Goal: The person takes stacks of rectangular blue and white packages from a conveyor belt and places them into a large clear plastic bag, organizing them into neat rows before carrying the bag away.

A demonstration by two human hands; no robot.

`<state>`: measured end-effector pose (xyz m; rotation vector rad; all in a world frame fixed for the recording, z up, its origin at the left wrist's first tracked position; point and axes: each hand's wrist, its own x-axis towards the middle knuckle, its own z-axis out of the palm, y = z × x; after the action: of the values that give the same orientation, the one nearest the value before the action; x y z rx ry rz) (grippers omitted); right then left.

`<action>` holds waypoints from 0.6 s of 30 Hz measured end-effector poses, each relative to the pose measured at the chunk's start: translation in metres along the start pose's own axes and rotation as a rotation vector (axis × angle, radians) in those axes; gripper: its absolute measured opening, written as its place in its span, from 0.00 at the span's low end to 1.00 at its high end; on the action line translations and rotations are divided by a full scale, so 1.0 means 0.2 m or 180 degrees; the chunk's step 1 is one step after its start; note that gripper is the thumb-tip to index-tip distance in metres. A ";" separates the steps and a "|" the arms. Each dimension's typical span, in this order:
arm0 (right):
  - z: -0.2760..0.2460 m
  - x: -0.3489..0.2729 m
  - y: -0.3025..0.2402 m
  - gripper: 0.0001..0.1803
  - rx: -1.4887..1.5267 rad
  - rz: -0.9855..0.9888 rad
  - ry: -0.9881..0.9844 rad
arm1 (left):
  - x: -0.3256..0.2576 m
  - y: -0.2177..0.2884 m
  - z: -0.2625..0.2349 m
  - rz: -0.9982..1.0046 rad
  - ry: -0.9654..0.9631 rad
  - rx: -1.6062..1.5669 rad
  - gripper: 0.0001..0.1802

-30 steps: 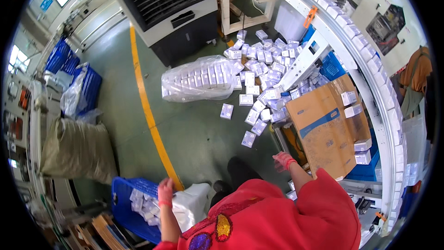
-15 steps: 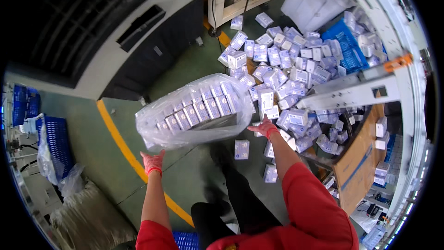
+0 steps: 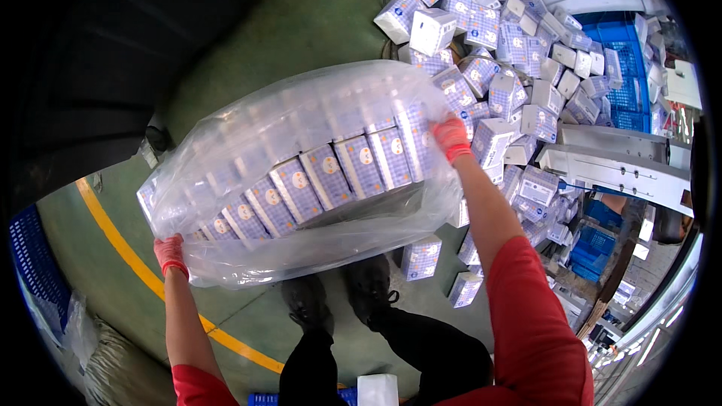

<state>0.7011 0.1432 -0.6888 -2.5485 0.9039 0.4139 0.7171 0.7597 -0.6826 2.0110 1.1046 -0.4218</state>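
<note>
A large clear plastic bag [image 3: 301, 252] lies on the floor ahead of my feet, its mouth gaping on the side nearest me. Inside it stand rows of tissue-like packs [image 3: 327, 173], white and pale blue checked, with a round orange-and-white mark. My left hand [image 3: 171, 252], in a pinkish-red glove, is closed on the bag's near left corner. At the right end, my right hand [image 3: 451, 137], gloved alike, grips the bag's rim beside the last pack. Its fingertips are partly hidden by the film.
A big heap of loose packs [image 3: 538, 116] spreads along the right, around a blue crate [image 3: 628, 83]. Single packs [image 3: 421, 257] lie near my right foot. A yellow floor line [image 3: 120, 244] curves at left, near a blue basket [image 3: 37, 271]. A dark machine panel [image 3: 83, 90] stands at upper left.
Both hands, open and short of the bag before, have reached it and closed on its two ends. My view has come lower and nearer to the bag.
</note>
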 end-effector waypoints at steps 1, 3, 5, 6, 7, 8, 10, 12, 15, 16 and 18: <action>-0.01 0.04 0.09 0.23 0.0401 -0.0363 0.0220 | -0.04 0.07 0.01 -0.0074 0.0034 -0.0494 0.18; -0.09 0.03 0.12 0.19 0.1007 -0.0618 0.0397 | -0.01 0.01 -0.11 -0.0031 -0.0181 -0.1027 0.19; -0.22 -0.05 0.08 0.18 0.1157 -0.0586 0.0340 | 0.07 -0.13 -0.35 0.0017 -0.0595 -0.1156 0.21; -0.26 -0.07 0.12 0.17 0.1095 -0.0627 0.0307 | 0.00 -0.08 -0.39 0.0154 -0.0619 -0.1449 0.21; -0.28 -0.08 0.15 0.16 0.1036 -0.0666 0.0277 | -0.08 -0.03 -0.44 0.0294 -0.0645 -0.1740 0.21; -0.33 -0.12 0.15 0.16 0.1461 -0.0750 0.0166 | -0.18 0.02 -0.52 0.0477 -0.0664 -0.2068 0.21; -0.43 -0.19 0.16 0.16 0.2317 -0.0926 -0.0064 | -0.19 -0.03 -0.74 0.0513 -0.0732 -0.2255 0.19; -0.60 -0.33 0.02 0.16 0.1714 -0.1089 0.0152 | -0.26 -0.05 -0.94 0.0880 -0.0657 -0.2159 0.23; -0.71 -0.45 -0.02 0.15 0.0983 -0.1174 0.0399 | -0.28 -0.01 -1.14 0.0820 -0.0779 -0.2092 0.26; -0.77 -0.53 -0.08 0.15 0.0891 -0.1110 0.0336 | -0.29 0.02 -1.18 0.0890 -0.0812 -0.2137 0.24; -0.88 -0.70 -0.12 0.17 0.1180 -0.0581 0.0085 | -0.39 0.17 -1.21 0.1047 -0.0902 -0.2205 0.22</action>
<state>0.6373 0.1525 -0.4720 -2.2716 0.6761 0.1411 0.6815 0.8917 -0.4650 1.4207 0.6080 -0.1156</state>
